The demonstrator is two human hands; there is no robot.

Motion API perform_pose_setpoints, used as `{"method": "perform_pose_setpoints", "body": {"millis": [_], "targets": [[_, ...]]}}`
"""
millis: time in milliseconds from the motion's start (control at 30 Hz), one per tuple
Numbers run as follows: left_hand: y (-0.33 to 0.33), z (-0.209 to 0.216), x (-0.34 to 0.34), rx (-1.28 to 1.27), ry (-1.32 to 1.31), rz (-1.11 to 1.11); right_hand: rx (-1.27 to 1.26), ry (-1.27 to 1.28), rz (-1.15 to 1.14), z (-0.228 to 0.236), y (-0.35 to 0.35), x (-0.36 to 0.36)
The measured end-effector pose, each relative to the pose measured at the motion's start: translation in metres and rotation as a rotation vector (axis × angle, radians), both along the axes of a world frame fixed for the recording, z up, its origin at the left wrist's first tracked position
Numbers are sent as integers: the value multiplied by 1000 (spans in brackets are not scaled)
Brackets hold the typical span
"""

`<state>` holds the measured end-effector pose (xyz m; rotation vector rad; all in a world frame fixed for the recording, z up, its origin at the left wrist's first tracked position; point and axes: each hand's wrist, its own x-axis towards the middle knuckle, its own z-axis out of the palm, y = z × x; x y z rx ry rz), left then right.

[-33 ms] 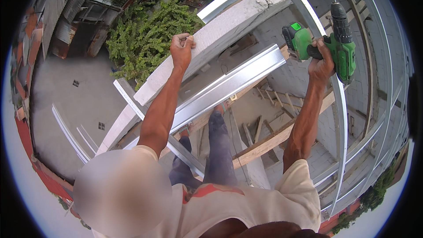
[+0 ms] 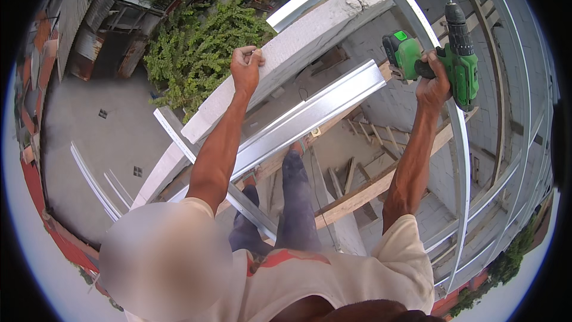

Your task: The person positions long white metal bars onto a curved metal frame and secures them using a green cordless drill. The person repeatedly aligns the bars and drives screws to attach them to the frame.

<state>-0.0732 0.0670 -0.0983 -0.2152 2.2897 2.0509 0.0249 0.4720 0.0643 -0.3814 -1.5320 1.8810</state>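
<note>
In my right hand (image 2: 434,85) is a green and black cordless drill (image 2: 464,74), gripped by its handle. Its long bit points away from me and its battery sits to the left. Curved metal framing passes beneath that hand. My left hand (image 2: 246,69) is closed in a pinch beside the top of a pale block wall (image 2: 310,40). Anything small between those fingertips is too hard to make out. Between my arms lies a shiny metal channel (image 2: 316,107), slanting up to the right, with neither hand on it.
My feet stand high up by a wooden beam (image 2: 363,194), with a lower floor and loose timber beneath. More metal framing (image 2: 462,173) runs along the right. Beyond the wall are a leafy bush (image 2: 202,50), a concrete yard (image 2: 89,125) and rusty sheet metal (image 2: 89,53).
The drill has tilted and shifted very slightly in my right hand's grip area, its body a touch left. My left hand stays where it was.
</note>
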Motion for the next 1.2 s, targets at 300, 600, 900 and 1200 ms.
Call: {"method": "perform_pose_setpoints", "body": {"millis": [300,600,900,1200], "targets": [[-1,0,1,26,-2,-22,-297,-87,-254,-74,44,31],[-7,4,-2,36,-46,-54,-958,533,-333,-104,65,39],[15,26,-15,323,-234,-28,-1255,795,-46,-137,61,66],[128,72,-47,41,-159,-669,-1069,585,-123,-175,60,86]]}}
